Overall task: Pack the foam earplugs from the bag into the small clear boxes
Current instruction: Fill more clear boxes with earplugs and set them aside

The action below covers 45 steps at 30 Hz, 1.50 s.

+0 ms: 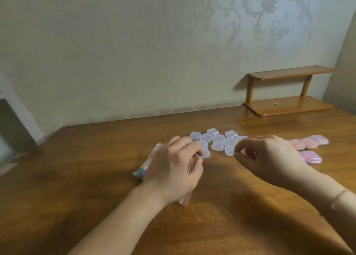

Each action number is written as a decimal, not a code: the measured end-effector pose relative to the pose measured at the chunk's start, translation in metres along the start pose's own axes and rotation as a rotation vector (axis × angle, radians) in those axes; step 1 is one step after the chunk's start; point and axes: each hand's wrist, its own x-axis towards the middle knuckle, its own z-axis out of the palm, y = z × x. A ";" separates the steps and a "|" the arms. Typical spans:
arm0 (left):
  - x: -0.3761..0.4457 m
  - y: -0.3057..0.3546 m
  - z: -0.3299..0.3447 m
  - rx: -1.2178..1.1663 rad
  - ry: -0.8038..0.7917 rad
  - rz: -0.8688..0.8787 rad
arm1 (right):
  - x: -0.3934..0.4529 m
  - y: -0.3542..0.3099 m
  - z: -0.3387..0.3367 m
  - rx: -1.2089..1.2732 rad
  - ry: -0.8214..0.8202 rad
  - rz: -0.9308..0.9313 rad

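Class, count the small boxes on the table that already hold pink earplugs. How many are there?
4 filled boxes show: three in a row, left, middle, right, beyond the right hand; one nearer. The hand may hide more.

Left hand [174, 167] grips the bag [146, 170]; right hand [269, 156], fingers curled, perhaps pinches something small beside clear boxes [217, 141] on the table [96, 187].

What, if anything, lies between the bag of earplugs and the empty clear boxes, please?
Nothing visible does. The left hand is at the clear plastic bag of coloured foam earplugs, and the cluster of small clear empty boxes lies just beyond it.
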 end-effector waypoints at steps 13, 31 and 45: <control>-0.041 -0.076 -0.011 -0.162 0.091 -0.323 | 0.061 -0.053 0.085 -0.220 0.013 0.166; -0.032 -0.030 -0.033 -1.707 -0.180 -0.770 | 0.035 -0.088 0.053 0.457 0.332 -0.551; -0.037 -0.040 -0.026 -1.757 -0.083 -0.775 | 0.037 -0.091 0.060 0.337 0.465 -0.487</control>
